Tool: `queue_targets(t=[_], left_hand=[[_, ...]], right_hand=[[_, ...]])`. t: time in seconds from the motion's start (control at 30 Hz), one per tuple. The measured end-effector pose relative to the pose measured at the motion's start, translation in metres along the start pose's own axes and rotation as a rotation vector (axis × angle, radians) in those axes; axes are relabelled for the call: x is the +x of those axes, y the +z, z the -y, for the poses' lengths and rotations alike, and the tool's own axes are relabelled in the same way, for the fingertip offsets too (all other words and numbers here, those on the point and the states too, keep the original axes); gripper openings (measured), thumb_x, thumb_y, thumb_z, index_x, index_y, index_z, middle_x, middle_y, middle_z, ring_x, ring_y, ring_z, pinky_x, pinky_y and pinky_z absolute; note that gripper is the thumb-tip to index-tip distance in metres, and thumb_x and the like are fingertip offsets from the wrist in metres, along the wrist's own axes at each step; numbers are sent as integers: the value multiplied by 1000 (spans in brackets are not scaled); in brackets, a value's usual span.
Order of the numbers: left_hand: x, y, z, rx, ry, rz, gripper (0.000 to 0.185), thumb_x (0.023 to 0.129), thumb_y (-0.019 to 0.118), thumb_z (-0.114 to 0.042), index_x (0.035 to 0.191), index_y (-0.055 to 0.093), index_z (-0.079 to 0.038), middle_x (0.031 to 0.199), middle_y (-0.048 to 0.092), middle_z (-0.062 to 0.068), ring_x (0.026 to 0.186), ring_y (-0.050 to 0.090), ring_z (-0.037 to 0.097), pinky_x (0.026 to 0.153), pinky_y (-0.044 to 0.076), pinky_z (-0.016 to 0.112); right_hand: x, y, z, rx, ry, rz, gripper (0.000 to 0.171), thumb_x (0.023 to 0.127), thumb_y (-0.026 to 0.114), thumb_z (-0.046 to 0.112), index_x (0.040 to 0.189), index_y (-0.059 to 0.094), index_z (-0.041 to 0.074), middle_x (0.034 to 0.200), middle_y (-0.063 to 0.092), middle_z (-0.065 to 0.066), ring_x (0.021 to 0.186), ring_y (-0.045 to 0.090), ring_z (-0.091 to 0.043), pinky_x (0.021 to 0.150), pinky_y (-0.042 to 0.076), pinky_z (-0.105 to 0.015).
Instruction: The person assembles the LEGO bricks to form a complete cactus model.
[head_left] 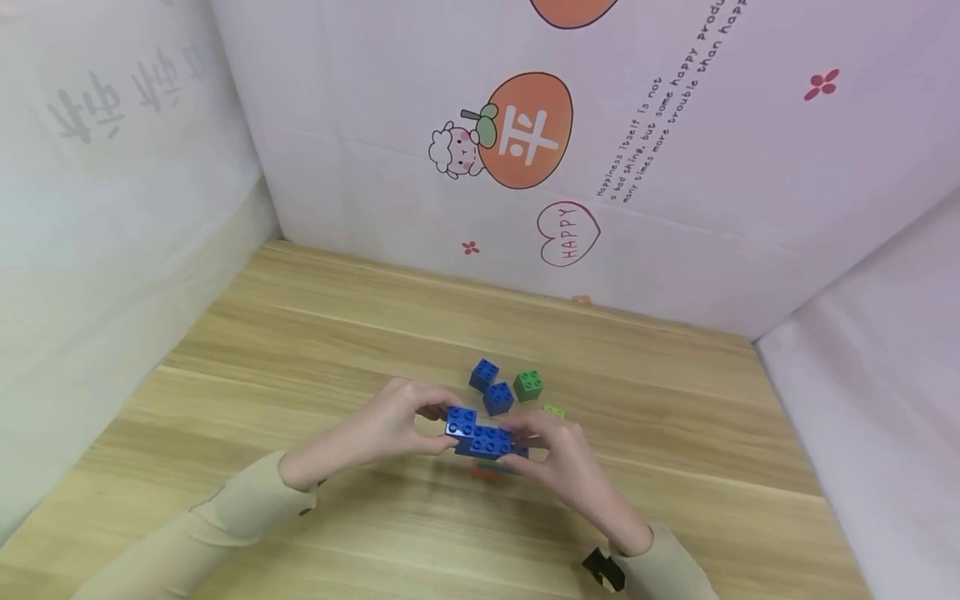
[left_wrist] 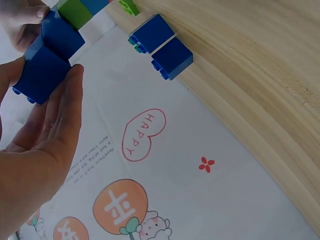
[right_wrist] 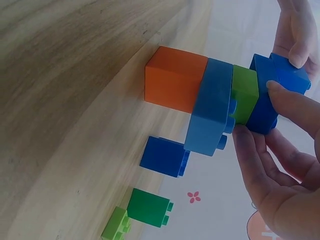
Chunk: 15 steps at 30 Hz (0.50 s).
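A stack of toy building bricks stands on the table between both hands. From the bottom up, it has an orange block (right_wrist: 172, 80), a lighter blue brick (right_wrist: 207, 112), a green brick (right_wrist: 245, 92) and a dark blue brick (right_wrist: 262, 102). My right hand (head_left: 558, 454) grips the dark blue brick from the right, thumb on one side and fingers on the other. At the left end of that brick, a square blue block (head_left: 461, 421) sits a level higher, pinched between thumb and fingers of my left hand (head_left: 393, 421). In the head view the hands and upper bricks largely hide the orange base.
Just beyond the stack lie two loose blue blocks (head_left: 483, 375), a green block (head_left: 528, 384) and a light green block (head_left: 554, 412), partly behind my right hand. Printed white sheeting (head_left: 360, 167) walls off the back and sides of the wooden table (head_left: 337, 325).
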<state>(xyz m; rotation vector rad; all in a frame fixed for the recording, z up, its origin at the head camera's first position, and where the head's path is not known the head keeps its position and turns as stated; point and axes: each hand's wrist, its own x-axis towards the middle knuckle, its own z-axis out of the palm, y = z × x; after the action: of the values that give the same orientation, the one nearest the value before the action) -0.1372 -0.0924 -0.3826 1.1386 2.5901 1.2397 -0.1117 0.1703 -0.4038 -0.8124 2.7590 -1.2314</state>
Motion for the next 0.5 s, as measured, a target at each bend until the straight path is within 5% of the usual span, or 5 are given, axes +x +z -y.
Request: queue_targets(t=[0.5], left_hand=[[0,-2,1,-10,15,22,29,82,79,-12,110,72,-7,105,75,7,92,73,15,81,60,19]], right_hand=[[0,0,1,4,3,-10,36,78,82,9,110,69,1,109,74,-15,90,74,-23,78,62,-24]])
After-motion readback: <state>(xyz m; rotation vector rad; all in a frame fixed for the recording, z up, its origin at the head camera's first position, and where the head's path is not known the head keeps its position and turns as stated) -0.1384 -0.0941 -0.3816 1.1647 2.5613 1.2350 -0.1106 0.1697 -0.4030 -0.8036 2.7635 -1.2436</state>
